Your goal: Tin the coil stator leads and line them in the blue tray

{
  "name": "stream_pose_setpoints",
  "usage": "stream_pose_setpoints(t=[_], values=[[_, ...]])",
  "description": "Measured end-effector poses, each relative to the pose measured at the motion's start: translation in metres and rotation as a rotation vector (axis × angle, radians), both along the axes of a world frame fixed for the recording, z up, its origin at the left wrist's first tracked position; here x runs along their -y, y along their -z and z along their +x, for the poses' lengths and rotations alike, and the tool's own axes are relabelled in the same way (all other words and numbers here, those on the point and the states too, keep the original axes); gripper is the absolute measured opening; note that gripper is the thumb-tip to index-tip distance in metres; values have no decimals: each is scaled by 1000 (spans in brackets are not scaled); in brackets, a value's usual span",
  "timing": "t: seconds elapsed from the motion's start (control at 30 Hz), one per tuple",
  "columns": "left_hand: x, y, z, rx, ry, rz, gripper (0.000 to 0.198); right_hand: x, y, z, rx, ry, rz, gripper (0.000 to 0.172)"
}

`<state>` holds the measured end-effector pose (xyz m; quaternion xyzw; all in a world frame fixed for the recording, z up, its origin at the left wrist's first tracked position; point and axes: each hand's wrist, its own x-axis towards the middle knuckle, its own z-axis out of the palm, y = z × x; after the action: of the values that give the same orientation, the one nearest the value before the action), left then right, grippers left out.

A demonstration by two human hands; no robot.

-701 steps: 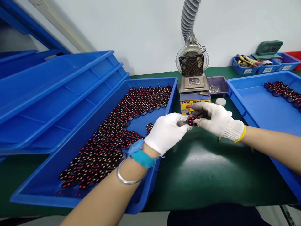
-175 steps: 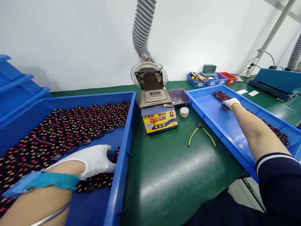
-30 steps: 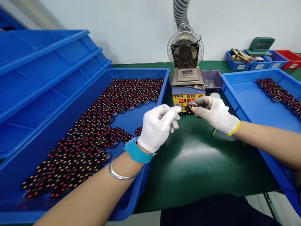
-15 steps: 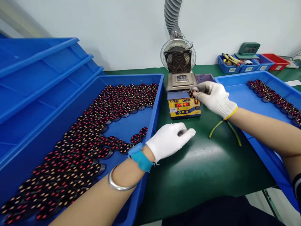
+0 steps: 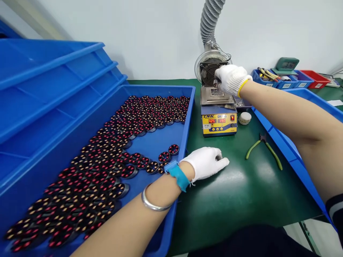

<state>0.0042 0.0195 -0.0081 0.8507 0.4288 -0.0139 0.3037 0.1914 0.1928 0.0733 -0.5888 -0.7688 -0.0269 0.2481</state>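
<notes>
My right hand [image 5: 232,79], in a white glove, pinches a small round motor stator [image 5: 216,82] just above the molten-solder well of the solder pot [image 5: 217,100]; the fingers hide most of the part. My left hand [image 5: 206,163], gloved too, hovers or rests by the near tray rim, thumb stretched out and fingers loosely bent, with nothing visible in it. Left of it, a blue tray [image 5: 190,117] holds rows of black stators [image 5: 107,160] with red and copper-coloured windings. The pot's front display is lit red.
Green-handled cutters [image 5: 264,142] lie on the green table [image 5: 227,200], near a round whitish tub [image 5: 244,118]. Behind the pot stand a fan [image 5: 210,73] and a grey duct hose [image 5: 211,21]. Another blue tray [image 5: 297,153] is at right; small bins [image 5: 286,84] and a clock [image 5: 287,64] sit behind.
My right hand has carried the stator up and back from the pot's front edge to above its well. The left hand stays nearly where it was. The view has shifted slightly.
</notes>
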Motion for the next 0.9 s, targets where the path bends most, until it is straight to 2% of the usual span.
stream_pose_setpoints(t=[0.17, 0.3, 0.43, 0.57, 0.73, 0.9], values=[[0, 2, -1, -6, 6, -4, 46, 14, -7, -21, 218, 129, -111, 13], [-1, 3, -1, -12, 17, -7, 46, 21, -11, -24, 480, 156, -166, 34], [-1, 3, -1, -19, 13, -15, 46, 19, -11, -22, 579, 154, -185, 37], [-1, 3, -1, -10, -1, -25, 46, 16, -10, -17, 581, 127, -132, 36], [-2, 4, -2, 42, -16, -30, 45, 14, -11, -7, 408, 155, -70, 34], [-2, 4, -2, 57, -30, -54, 43, 14, 2, 2, 268, 179, -23, 30]])
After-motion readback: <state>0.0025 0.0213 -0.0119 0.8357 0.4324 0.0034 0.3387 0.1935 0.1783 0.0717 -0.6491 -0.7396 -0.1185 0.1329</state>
